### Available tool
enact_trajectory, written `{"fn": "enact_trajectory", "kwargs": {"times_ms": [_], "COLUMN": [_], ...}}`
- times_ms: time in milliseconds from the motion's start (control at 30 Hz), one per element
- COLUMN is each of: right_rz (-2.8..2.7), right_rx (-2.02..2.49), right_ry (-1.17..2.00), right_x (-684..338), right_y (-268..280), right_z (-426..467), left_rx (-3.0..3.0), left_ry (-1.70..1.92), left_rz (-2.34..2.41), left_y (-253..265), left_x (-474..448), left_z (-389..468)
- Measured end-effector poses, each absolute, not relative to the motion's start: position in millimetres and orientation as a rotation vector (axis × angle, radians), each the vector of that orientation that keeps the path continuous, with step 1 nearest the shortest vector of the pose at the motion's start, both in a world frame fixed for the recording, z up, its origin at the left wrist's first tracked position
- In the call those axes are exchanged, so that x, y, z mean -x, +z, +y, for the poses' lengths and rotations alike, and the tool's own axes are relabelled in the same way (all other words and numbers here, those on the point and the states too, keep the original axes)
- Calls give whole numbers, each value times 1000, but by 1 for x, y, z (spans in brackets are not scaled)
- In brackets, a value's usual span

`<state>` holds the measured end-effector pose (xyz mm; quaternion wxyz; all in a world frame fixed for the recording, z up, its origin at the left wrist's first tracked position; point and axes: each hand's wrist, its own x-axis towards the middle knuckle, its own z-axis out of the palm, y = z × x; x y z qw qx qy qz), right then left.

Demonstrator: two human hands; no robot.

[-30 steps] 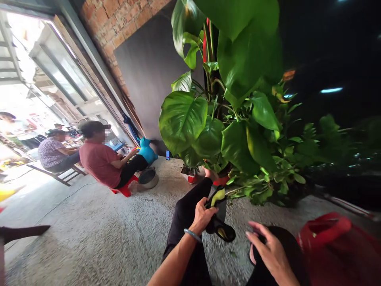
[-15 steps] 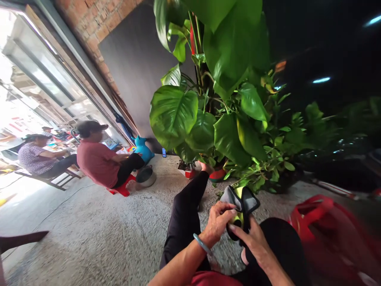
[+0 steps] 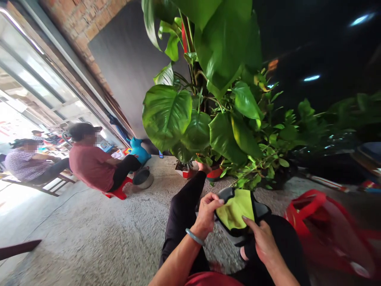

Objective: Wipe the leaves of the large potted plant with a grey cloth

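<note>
The left hand [image 3: 206, 214] is pinching the upper left of a yellow cloth [image 3: 238, 204], thumb and fingers almost closed on it. The right hand [image 3: 263, 238] is holding the lower right loosely, its thumb lying on the yellow face; its fingers are curling partly out of sight, so their grip beneath cannot be told. The cloth is spreading creased and soft between the hands, above the rough concrete floor [image 3: 119, 238], and dark binding is edging it. Grey flaps [image 3: 262, 209] are showing behind; whether they are joining the same piece is unclear. A smooth, pale bracelet [image 3: 195, 237] is circling the left wrist. Glossy, broad leaves [image 3: 168, 113] are rising beyond, running out of the top edge and mostly hiding a red pot [image 3: 214, 174]. A shiny red bag [image 3: 321, 222] is sagging at the right, blurring toward its lower end. A person [image 3: 89, 163] is sitting on a red stool [image 3: 120, 192], mostly covering it. Reddish marks [image 3: 6, 128] at the far left are dissolving in glare, unreadable.
</note>
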<state>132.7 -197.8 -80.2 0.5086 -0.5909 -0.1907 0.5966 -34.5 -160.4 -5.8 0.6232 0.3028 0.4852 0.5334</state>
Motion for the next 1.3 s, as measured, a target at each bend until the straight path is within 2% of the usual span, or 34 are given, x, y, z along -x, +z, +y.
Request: {"fn": "enact_trajectory", "kwargs": {"times_ms": [200, 400, 600, 800, 1000, 1133, 1300], "right_rz": [-455, -579, -725, -877, -840, -759, -784], "right_rx": [1406, 1170, 1303, 1425, 1399, 1398, 1272], "right_ry": [1507, 1635, 1535, 1461, 1443, 1533, 1635], "right_x": [-139, -134, -146, -149, -156, -163, -153], "right_y": [-85, -89, -107, -101, -90, -76, -62], "right_z": [-203, -216, -226, -215, -206, -203, -205], "left_rx": [-830, -1792, -2039, -1943, -1664, -1315, -873], "left_ry": [1162, 800, 729, 686, 840, 1028, 1164], "left_rz": [1075, 1081, 888, 841, 1251, 1441, 1337], "left_y": [-5, -24, -58, -64, -62, -54, -50], "left_x": [42, 22, 17, 26, 21, 19, 1], "left_z": [-156, -174, -176, -168, -161, -138, -121]}}
